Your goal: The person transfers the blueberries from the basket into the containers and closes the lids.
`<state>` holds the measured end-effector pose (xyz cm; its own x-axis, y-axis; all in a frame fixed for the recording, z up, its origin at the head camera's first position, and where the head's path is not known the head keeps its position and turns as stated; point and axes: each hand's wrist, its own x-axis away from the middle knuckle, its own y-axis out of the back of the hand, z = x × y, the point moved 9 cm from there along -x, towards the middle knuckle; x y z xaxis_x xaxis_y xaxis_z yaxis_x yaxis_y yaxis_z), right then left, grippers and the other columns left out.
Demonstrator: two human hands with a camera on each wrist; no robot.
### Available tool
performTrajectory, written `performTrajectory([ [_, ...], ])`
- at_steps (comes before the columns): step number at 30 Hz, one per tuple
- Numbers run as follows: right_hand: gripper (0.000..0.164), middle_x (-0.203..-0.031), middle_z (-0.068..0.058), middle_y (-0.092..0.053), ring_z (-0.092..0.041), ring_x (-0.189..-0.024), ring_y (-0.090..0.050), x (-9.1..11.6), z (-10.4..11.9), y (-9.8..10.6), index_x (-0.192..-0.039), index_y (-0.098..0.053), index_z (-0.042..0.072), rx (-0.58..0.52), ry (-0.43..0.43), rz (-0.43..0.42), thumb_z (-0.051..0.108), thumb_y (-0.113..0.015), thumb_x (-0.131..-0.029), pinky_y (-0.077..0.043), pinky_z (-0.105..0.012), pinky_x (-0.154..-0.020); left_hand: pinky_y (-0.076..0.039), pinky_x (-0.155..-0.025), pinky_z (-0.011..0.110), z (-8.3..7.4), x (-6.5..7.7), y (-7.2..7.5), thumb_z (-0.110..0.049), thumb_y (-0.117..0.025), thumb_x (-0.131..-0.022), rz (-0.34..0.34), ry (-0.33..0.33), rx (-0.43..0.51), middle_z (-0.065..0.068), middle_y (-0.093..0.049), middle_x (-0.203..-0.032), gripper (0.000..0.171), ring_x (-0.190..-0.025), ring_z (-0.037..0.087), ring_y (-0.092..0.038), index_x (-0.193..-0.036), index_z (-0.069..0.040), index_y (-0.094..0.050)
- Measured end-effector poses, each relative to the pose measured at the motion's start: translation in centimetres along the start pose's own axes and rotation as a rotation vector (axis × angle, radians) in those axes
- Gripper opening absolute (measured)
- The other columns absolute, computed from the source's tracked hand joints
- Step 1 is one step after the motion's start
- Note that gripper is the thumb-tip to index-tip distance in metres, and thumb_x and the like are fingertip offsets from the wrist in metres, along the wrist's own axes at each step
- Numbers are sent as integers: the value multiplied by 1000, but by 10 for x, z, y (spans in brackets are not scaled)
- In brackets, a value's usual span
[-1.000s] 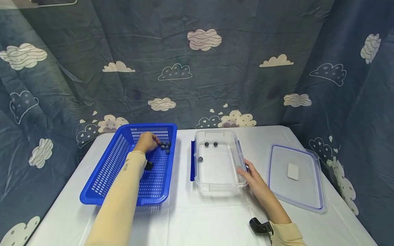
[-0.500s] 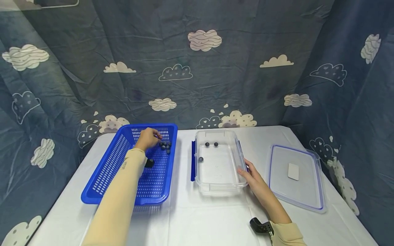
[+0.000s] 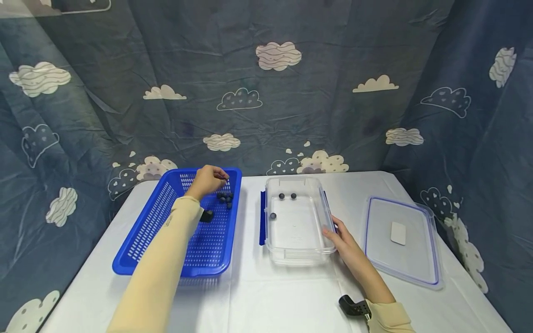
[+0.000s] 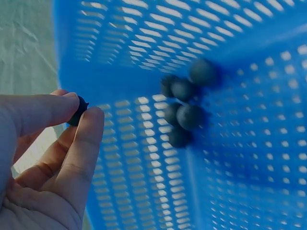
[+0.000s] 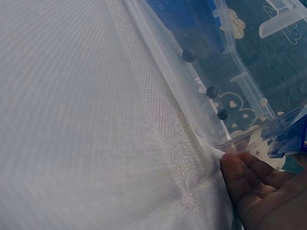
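Creased, dark blue-grey cloth [image 3: 316,111] printed with pale clouds is hung behind a tabletop [image 3: 266,300] draped in white woven fabric. On its left side, a deep, rectangular blue plastic basket [image 3: 232,231] is pierced with slots along the walls and small holes across the floor. At its far end, 1 small, round, dark blueberry [image 4: 76,117] is pinched between thumb and fingertips in the grip of the left hand [image 3: 208,180]. Near it, 6 matte blueberries [image 4: 190,116] are clustered in the basket. At the centre, a clear, rectangular plastic box [image 3: 295,236] with rounded corners and a blue clasp [image 3: 263,219] is held at its right wall in the grip of the right hand [image 3: 347,245]; inside, 3 round blueberries [image 3: 273,216] are spread apart. Farther right, a flat, translucent lid [image 3: 379,245], edged with a blue line, is laid.
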<state>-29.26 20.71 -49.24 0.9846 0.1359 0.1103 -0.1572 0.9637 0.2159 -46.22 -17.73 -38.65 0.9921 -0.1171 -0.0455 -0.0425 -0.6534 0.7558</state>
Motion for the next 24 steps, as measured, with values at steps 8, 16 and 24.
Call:
performTrajectory([
  [8,74,-175,-33,-15,-51,-163,-17,0,1,0,-171,-12,6,7,4,3,30,-50,-112,-19,-68,-132,-66,-82,31,-29,0,-5,-4,-76,-96,26,-14,110,18,-81,-110,16,-93,28,-80,-111,-4,-81],
  [16,74,-175,-33,-14,-52,-163,-16,1,0,0,-171,-13,7,12,9,9,32,-49,-112,-18,-69,-132,-67,-91,40,-54,1,-20,-5,-74,-99,68,-30,163,18,-78,-116,15,-99,29,-80,-113,-6,-80],
  [24,76,-176,-33,-13,-52,-164,-13,2,0,1,-172,-10,8,25,-18,10,35,-49,-112,-16,-72,-131,-68,-85,31,-75,-1,-35,-3,-75,-98,92,-58,228,19,-78,-116,17,-100,31,-80,-114,-4,-80],
])
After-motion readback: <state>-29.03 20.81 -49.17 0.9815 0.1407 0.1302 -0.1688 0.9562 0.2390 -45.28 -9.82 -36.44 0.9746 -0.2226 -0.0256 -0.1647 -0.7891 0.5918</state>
